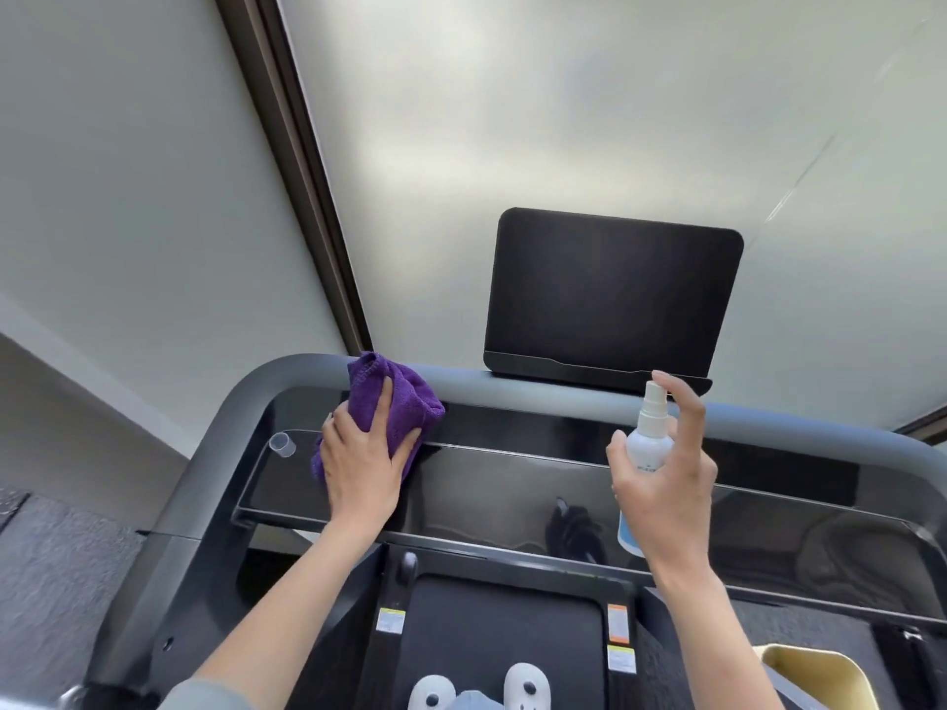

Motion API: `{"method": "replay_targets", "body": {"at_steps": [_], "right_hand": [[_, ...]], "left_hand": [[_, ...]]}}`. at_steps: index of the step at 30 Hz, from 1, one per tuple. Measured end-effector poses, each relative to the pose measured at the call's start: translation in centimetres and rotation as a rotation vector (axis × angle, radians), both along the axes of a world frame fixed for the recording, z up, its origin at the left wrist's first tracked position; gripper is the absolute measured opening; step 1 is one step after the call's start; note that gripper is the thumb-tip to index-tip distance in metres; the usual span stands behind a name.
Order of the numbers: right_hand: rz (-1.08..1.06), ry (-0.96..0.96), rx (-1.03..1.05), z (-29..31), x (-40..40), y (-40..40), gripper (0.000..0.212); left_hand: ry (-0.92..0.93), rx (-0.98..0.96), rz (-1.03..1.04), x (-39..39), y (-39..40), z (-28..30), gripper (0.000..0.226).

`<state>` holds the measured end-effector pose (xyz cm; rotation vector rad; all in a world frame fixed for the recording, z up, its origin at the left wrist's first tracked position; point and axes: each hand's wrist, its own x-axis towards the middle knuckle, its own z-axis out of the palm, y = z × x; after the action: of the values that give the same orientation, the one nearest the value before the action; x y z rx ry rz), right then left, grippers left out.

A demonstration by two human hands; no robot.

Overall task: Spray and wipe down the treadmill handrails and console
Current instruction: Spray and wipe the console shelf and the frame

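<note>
The white spray bottle stands upright, nozzle toward the dark console screen, clamped in the right hand. The left hand, fingers flat, presses a purple cloth on the treadmill's grey front handrail near its left corner.

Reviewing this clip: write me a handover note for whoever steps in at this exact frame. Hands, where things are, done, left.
Left hand: presses the purple cloth flat against the front handrail near its left corner, over the console tray.
Right hand: grips the spray bottle upright above the tray, index finger raised by the nozzle.
The bottle's clear cap lies at the tray's left end. The dark screen stands behind the rail.
Done: cannot tell from this frame.
Left: wipe along the rail to the right, the side rails, tray and screen.
</note>
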<state>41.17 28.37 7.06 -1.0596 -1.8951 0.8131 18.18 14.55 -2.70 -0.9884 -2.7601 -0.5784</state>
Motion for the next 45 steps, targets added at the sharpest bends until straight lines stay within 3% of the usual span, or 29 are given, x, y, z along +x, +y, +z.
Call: {"method": "replay_targets", "body": {"at_steps": [12, 23, 34, 45], "right_hand": [[-0.013, -0.030, 0.014, -0.7, -1.8, -1.7, 0.065], [-0.062, -0.037, 0.009, -1.3, -3.0, -3.3, 0.064], [0.018, -0.017, 0.007, -1.9, -0.2, -1.2, 0.063], [0.141, -0.008, -0.020, -2.3, 5.6, 3.4, 0.063]], "left_hand": [[0.032, 0.002, -0.076, -0.7, -4.0, -0.7, 0.063], [0.022, -0.063, 0.077, 1.4, -1.9, -0.5, 0.067], [0.024, -0.065, 0.184, 3.6, -0.4, -0.6, 0.066], [0.016, -0.125, 0.270, 11.2, 4.1, -0.5, 0.061]]}}
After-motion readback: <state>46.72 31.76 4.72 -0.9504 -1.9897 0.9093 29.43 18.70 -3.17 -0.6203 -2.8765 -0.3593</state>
